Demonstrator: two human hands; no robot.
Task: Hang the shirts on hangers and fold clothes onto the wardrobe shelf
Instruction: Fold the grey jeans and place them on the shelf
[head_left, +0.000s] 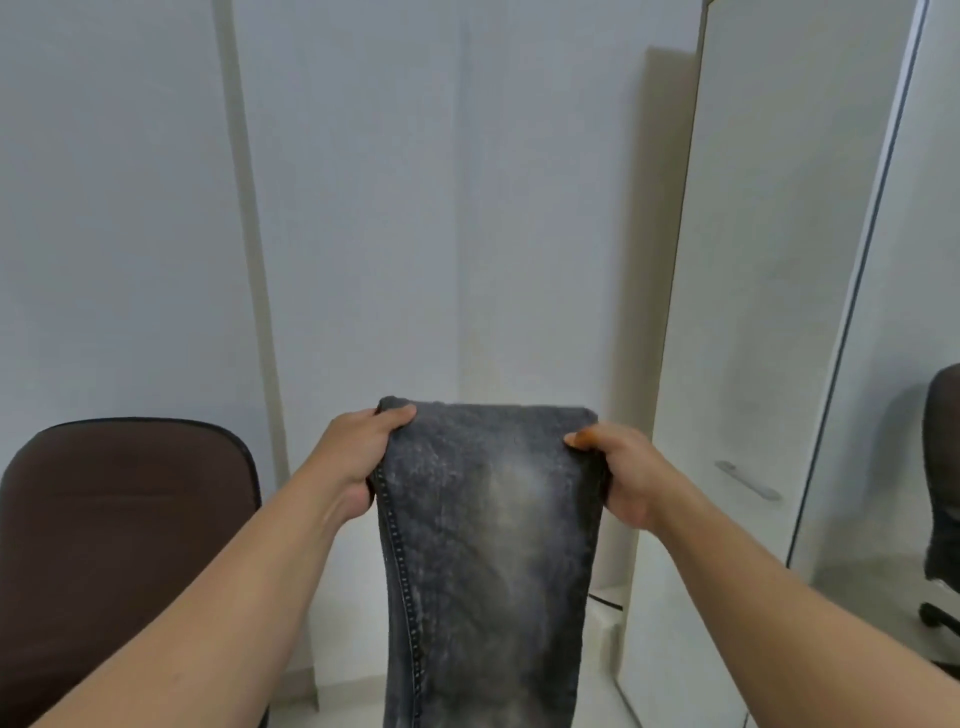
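Head view, single entry.

Item 1: pair of dark grey acid-washed denim jeans (488, 545), folded lengthwise into one long strip with a row of pale stitching down its left edge. It is held up in the air in front of the person and hangs straight down, its lower end running out of the bottom of the picture. Its top edge is a flat fold, level with the person's knuckles. It touches nothing but the two hands.

Item 2: left hand (358, 457), at the upper left corner of the jeans. Thumb lies across the front of the cloth near the top fold; the fingers are curled round the edge behind it, gripping the denim. Bare forearm runs down to the lower left.

Item 3: right hand (621, 478), at the upper right corner of the jeans. Thumb presses on the front face, fingers wrapped behind the edge, clamping the cloth. Bare forearm runs down to the lower right.

Item 4: dark brown padded office chair back (119, 545), left of the jeans and below them, apart from the cloth.

Item 5: tall white wardrobe door (769, 312), standing open to the right of the jeans, with a slim silver bar handle (748, 480) near the right hand's level.

Item 6: plain white wall panels (363, 208), behind the jeans.

Item 7: mirror panel (904, 415), far right of the jeans, showing a dark chair reflected in it.
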